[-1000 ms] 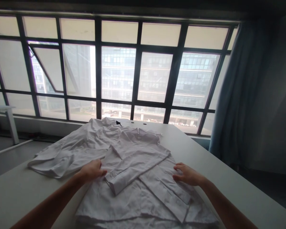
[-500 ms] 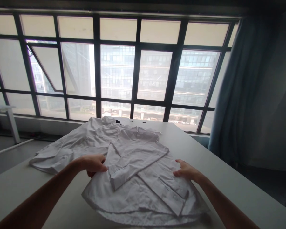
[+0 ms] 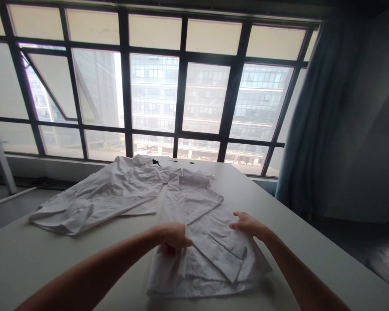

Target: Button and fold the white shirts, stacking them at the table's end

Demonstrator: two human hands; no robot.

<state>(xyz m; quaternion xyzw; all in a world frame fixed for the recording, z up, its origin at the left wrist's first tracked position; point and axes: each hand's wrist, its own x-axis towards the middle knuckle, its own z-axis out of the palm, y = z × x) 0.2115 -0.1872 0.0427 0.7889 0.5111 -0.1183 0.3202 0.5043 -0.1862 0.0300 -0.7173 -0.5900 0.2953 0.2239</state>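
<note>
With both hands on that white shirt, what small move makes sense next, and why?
Probably press the folded left side flat: the left hand grips a fold pulled onto the shirt, the right hand rests on its other edge, and the cloth looks rumpled.

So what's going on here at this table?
A person is handling a white shirt lying on a pale table by a big window. The left hand grips a fold of cloth at the shirt's left side, while the right hand rests on its right edge. A second white shirt lies spread out to the left, untouched.
</note>
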